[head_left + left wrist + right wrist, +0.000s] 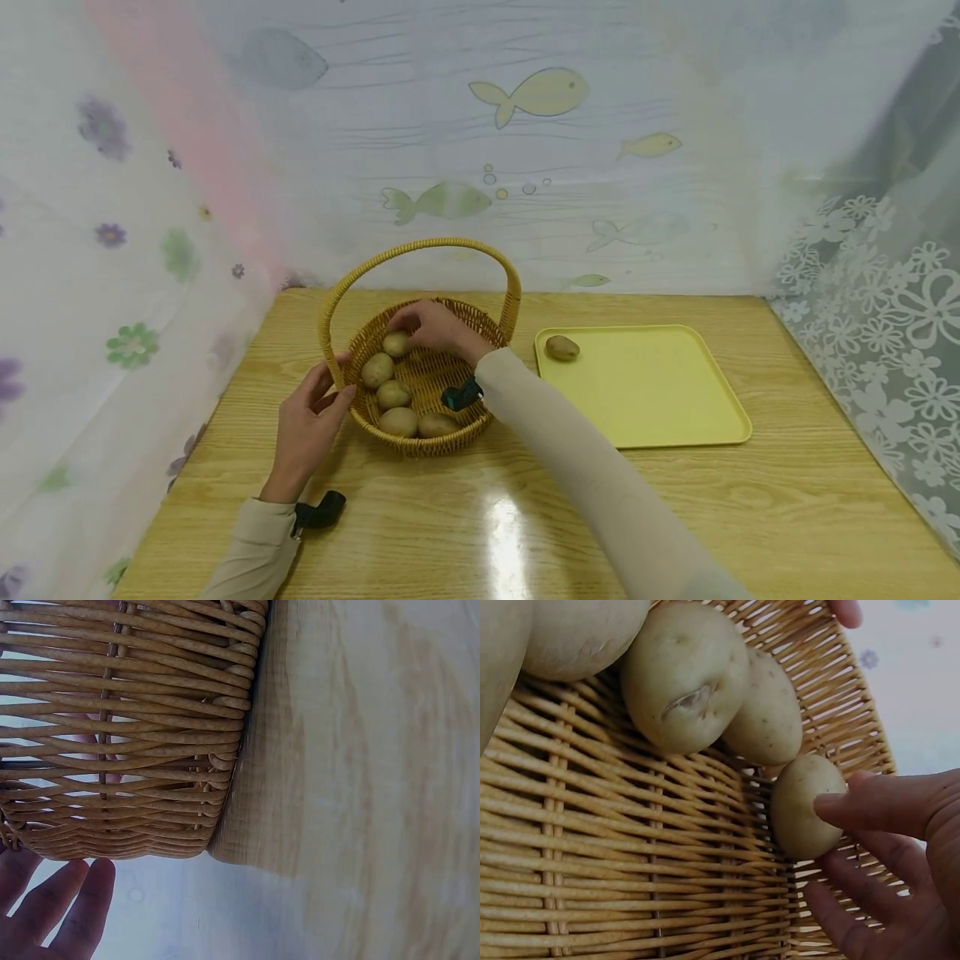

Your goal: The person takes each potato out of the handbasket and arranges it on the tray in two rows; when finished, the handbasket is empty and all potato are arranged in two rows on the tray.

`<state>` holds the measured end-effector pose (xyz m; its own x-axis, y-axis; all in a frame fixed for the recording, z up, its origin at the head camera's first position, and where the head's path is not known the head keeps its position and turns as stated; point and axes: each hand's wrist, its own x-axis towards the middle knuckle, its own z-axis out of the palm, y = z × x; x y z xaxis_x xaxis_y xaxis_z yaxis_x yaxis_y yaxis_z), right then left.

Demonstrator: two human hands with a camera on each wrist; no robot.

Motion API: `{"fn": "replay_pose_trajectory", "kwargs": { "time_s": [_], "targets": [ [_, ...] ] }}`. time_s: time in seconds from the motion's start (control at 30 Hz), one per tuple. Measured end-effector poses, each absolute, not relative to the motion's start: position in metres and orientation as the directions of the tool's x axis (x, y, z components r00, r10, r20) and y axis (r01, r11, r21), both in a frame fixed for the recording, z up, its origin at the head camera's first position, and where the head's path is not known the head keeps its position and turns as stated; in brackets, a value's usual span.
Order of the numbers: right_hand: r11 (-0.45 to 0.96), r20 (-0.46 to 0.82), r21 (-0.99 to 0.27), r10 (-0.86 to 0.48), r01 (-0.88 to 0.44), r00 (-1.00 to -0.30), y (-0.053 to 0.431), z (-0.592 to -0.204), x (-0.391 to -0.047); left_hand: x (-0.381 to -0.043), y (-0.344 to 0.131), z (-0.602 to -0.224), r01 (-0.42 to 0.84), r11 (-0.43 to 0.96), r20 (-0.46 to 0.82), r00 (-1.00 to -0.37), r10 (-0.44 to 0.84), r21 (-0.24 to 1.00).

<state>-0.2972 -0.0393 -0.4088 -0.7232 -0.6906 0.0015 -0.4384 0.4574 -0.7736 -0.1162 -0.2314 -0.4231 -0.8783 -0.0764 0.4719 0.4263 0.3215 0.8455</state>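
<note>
A yellow-brown wicker basket (427,450) with a tall arched handle stands on the table, several potatoes (377,370) lying along its left and front inner side. My left hand (311,417) grips the basket's left rim by the foot of the handle; in the left wrist view its fingers (82,907) lie against the outer weave. Inside the basket, my right hand (433,327) has thumb and fingers around the farthest potato (808,807), which rests against the wicker wall. Another potato (562,348) lies on a yellow tray (645,400), in its far left corner.
The tray lies right of the basket on the wooden table (420,517). A fish-print curtain (450,125) hangs behind the table's far edge, with flower-print sheets at the left and right sides. The basket handle (442,242) arches above the right hand.
</note>
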Motion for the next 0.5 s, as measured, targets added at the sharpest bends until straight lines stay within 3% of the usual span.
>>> {"fn": "replay_pose_trajectory", "kwargs": {
  "time_s": [0.23, 0.5],
  "targets": [
    [0.524, -0.047, -0.716, -0.696, -0.462, -0.717, -0.0415, -0.4144, -0.2996, -0.1159, -0.2321, -0.4224, 0.421, 0.324, 0.466, -0.882, -0.071, 0.847],
    [0.521, -0.052, -0.733, -0.684, -0.437, -0.728, -0.0406, -0.4174, -0.2997, -0.1147, -0.2315, -0.4207, 0.428, 0.340, 0.475, -0.878, -0.067, 0.838]
  ]
}}
